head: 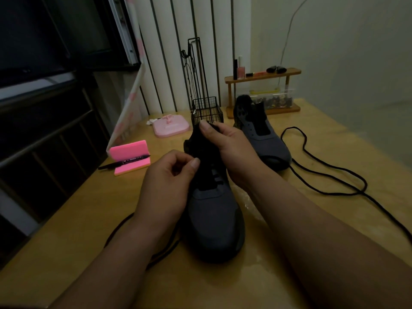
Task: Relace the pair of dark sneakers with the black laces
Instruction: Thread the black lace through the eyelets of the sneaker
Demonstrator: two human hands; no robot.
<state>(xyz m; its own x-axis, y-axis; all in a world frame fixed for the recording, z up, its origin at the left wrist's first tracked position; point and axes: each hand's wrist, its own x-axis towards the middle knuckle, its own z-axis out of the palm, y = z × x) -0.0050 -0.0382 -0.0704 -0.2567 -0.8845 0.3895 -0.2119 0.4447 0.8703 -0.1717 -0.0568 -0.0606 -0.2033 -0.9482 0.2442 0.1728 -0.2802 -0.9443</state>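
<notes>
A dark grey sneaker (214, 210) stands in the middle of the table, toe towards me, with black lace crossing its lower eyelets. My right hand (227, 148) grips the black tongue and collar at its top. My left hand (169, 175) pinches something at the sneaker's left eyelet row with thumb and forefinger; it looks like the lace, but the dark hides it. That lace's slack (124, 224) loops on the table under my left forearm. The second sneaker (260, 134) stands behind, unlaced. A loose black lace (330, 172) lies to its right.
A pink block (131, 159) with a black marker (124, 162) lies at the left. Behind stand a pink stand (171, 126), a black wire basket (206, 110) and a wooden shelf (263, 75) with small bottles. The table's left edge borders a dark railing.
</notes>
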